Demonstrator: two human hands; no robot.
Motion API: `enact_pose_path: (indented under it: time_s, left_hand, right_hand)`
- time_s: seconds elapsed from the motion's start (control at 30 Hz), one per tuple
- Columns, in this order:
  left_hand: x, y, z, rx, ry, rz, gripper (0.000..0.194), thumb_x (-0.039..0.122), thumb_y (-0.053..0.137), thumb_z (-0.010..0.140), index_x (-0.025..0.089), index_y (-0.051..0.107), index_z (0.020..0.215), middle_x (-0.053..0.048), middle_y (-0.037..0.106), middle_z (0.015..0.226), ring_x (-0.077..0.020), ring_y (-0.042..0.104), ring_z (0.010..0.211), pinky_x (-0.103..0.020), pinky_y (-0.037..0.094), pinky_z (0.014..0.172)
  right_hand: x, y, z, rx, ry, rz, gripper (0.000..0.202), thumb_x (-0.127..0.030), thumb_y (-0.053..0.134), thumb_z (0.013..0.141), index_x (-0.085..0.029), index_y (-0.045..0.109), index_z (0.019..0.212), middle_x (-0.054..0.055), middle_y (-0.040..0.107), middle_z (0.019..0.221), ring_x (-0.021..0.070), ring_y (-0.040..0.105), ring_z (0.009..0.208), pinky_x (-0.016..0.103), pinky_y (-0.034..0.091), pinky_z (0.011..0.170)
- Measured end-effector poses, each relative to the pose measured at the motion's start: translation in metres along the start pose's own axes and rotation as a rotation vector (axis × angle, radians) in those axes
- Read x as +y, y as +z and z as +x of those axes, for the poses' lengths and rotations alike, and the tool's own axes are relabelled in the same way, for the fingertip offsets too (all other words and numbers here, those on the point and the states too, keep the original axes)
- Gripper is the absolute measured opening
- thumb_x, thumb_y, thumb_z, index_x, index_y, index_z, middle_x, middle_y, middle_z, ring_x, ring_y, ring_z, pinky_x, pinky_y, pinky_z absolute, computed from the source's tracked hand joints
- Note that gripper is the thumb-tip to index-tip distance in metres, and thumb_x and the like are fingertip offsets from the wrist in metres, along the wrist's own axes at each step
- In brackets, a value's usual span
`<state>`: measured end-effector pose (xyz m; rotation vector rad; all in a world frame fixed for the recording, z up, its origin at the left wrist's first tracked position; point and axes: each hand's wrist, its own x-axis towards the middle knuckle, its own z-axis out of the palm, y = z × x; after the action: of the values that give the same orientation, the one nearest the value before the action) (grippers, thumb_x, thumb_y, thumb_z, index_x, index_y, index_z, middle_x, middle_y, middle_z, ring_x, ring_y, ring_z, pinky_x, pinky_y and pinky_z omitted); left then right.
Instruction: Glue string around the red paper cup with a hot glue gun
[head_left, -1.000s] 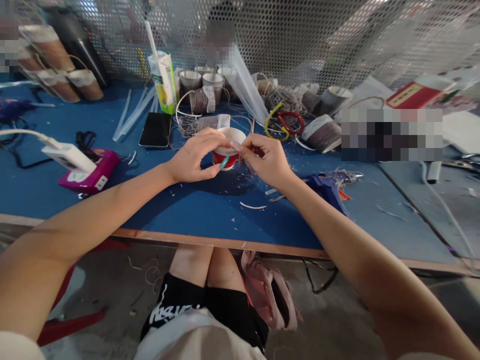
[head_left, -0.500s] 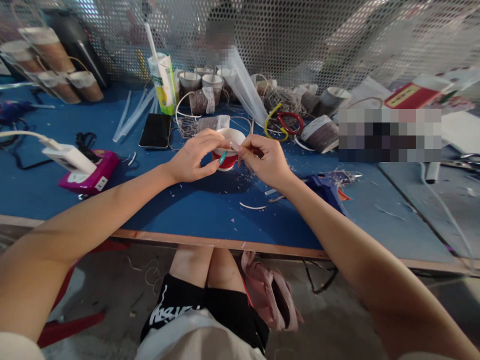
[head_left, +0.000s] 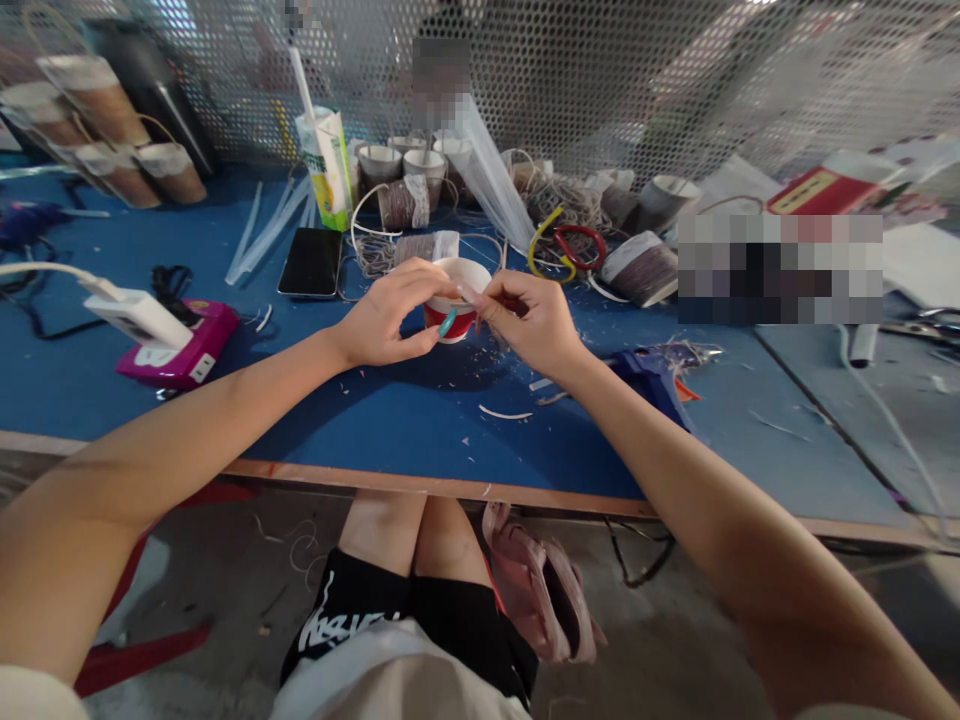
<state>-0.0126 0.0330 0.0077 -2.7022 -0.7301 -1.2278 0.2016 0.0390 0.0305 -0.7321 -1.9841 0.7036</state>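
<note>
A small red and white paper cup (head_left: 450, 322) stands upright on the blue tabletop between my hands. My left hand (head_left: 397, 312) is at the cup's left side, fingers over its rim and thumb low against its front; the thumb has a long teal nail. From the right, my right hand (head_left: 525, 315) reaches the rim with thumb and fingers pinched together. Whatever lies between those fingertips is too small to make out. Just behind the cup lies a cord-wrapped cup (head_left: 427, 246) on its side.
A blue glue gun (head_left: 656, 375) lies beside my right forearm. At left are a magenta power adapter (head_left: 180, 345) and a phone (head_left: 310, 262). Behind stand a drink carton (head_left: 326, 170), grey cups (head_left: 379, 165) and clear glue sticks (head_left: 495, 180). The table's front edge (head_left: 450, 487) runs before my lap.
My left thumb has shifted very slightly on the front of the cup. Both hands otherwise stay in the same place at the rim.
</note>
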Motion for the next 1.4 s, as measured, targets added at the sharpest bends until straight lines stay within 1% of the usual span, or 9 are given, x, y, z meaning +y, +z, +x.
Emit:
enact_pose_path:
  time_s: [0.17,0.4,0.6,0.73,0.87,1.0,1.23,1.4]
  left_hand:
    - [0.000,0.000,0.000,-0.020,-0.040,0.018,0.043,0.045,0.044,0.090,0.016,0.063,0.115,-0.013,0.071,0.109,-0.0279,0.064,0.108,-0.049,0.051,0.096]
    - [0.000,0.001,0.000,-0.017,-0.028,-0.012,0.040,0.042,0.044,0.091,0.017,0.062,0.116,-0.012,0.071,0.110,-0.0274,0.063,0.109,-0.049,0.050,0.098]
    - [0.000,0.000,0.000,0.002,-0.019,0.014,0.040,0.041,0.045,0.090,0.016,0.064,0.115,-0.012,0.072,0.108,-0.0269,0.064,0.107,-0.047,0.052,0.095]
    - [0.002,-0.002,0.001,-0.014,-0.017,0.007,0.040,0.041,0.044,0.091,0.017,0.064,0.115,-0.012,0.073,0.111,-0.0258,0.065,0.107,-0.045,0.052,0.096]
    - [0.003,-0.002,0.002,0.010,0.013,-0.019,0.038,0.040,0.045,0.091,0.016,0.064,0.114,-0.012,0.073,0.111,-0.0251,0.066,0.106,-0.044,0.052,0.097]
    - [0.002,-0.001,0.002,-0.009,-0.013,-0.015,0.041,0.044,0.043,0.092,0.017,0.064,0.115,-0.012,0.073,0.112,-0.0257,0.065,0.108,-0.045,0.052,0.097]
    - [0.001,-0.002,0.001,-0.007,-0.008,-0.008,0.040,0.042,0.045,0.091,0.016,0.064,0.114,-0.011,0.071,0.111,-0.0261,0.064,0.107,-0.046,0.052,0.095]
    - [0.002,-0.002,0.000,0.002,0.013,-0.022,0.041,0.041,0.046,0.091,0.015,0.063,0.118,-0.012,0.071,0.112,-0.0262,0.063,0.107,-0.045,0.051,0.096]
  right_hand:
    - [0.000,0.000,0.000,-0.001,-0.004,-0.016,0.052,-0.063,0.067,0.081,-0.018,0.051,0.059,-0.004,0.043,0.053,0.0069,0.033,0.050,0.025,0.026,0.049]
    - [0.000,0.000,0.000,0.009,-0.006,-0.023,0.053,-0.063,0.067,0.081,-0.018,0.051,0.059,-0.004,0.043,0.053,0.0067,0.033,0.050,0.026,0.027,0.050]
    - [0.001,-0.001,0.000,0.016,-0.007,-0.053,0.053,-0.063,0.066,0.082,-0.018,0.051,0.059,-0.004,0.045,0.053,0.0071,0.036,0.050,0.026,0.028,0.051]
    - [0.005,-0.003,-0.001,0.016,-0.023,-0.078,0.055,-0.066,0.061,0.084,-0.018,0.050,0.058,-0.003,0.048,0.052,0.0080,0.037,0.050,0.027,0.029,0.052]
    - [0.007,-0.005,-0.001,0.013,-0.030,-0.098,0.058,-0.070,0.058,0.084,-0.019,0.049,0.058,-0.003,0.048,0.052,0.0084,0.039,0.051,0.027,0.029,0.052]
    - [0.006,-0.005,-0.001,0.023,-0.044,-0.115,0.056,-0.070,0.058,0.084,-0.018,0.050,0.062,-0.002,0.051,0.056,0.0087,0.042,0.052,0.027,0.031,0.053]
    - [0.007,-0.005,-0.001,0.049,-0.069,-0.160,0.056,-0.070,0.061,0.082,-0.020,0.046,0.063,-0.004,0.048,0.054,0.0077,0.038,0.050,0.026,0.029,0.051]
    - [0.010,-0.005,0.000,0.046,-0.088,-0.186,0.058,-0.073,0.058,0.082,-0.020,0.044,0.064,-0.004,0.046,0.055,0.0078,0.037,0.051,0.026,0.028,0.051]
